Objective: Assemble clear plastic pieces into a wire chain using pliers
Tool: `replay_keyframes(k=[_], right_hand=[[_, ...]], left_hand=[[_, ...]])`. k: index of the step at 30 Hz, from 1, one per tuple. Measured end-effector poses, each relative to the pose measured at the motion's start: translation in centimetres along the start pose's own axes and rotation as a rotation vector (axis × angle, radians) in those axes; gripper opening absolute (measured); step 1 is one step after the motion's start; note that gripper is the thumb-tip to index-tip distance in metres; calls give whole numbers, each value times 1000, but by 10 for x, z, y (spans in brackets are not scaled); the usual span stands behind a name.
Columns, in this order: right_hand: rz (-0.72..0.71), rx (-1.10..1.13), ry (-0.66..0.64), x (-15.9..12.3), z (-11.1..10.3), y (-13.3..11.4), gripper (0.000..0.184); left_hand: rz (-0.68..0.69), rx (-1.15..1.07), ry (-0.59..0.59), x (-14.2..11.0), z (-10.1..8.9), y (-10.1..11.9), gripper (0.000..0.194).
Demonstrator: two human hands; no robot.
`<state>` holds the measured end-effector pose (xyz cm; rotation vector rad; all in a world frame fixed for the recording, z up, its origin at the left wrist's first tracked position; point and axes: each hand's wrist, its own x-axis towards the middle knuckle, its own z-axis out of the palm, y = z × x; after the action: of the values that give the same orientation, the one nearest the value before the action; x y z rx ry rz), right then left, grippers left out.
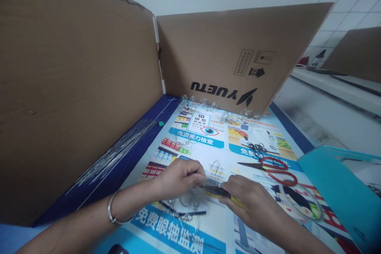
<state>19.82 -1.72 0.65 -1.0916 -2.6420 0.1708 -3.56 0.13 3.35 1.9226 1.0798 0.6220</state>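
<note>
Right hand [250, 200] grasps pliers [220, 191], presumably for leverage, beside the left hand [181, 178], pinched narrow, contents indiscernible; scissors [262, 165] lie beyond the pliers.

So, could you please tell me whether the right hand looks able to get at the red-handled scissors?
Probably yes: the red-handled scissors lie just beyond the right hand, with nothing visible blocking the way, though it would likely need to put down the pliers it grips.

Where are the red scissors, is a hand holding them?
No, the red-handled scissors lie on the printed sheet, while the right hand grips yellow-handled pliers.
</note>
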Motion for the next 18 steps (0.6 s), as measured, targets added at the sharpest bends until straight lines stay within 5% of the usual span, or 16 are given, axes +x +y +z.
replay_keyframes(k=[5, 13, 18], right_hand=[[-17, -13, 88, 2, 1, 0, 15], [-152, -279, 450, 6, -1, -8, 15], [-291, -475, 454, 0, -2, -15, 22]], left_hand=[[-82, -153, -20, 0, -2, -2, 14], [-258, -462, 62, 6, 4, -9, 8], [-283, -514, 82, 3, 10, -8, 6]])
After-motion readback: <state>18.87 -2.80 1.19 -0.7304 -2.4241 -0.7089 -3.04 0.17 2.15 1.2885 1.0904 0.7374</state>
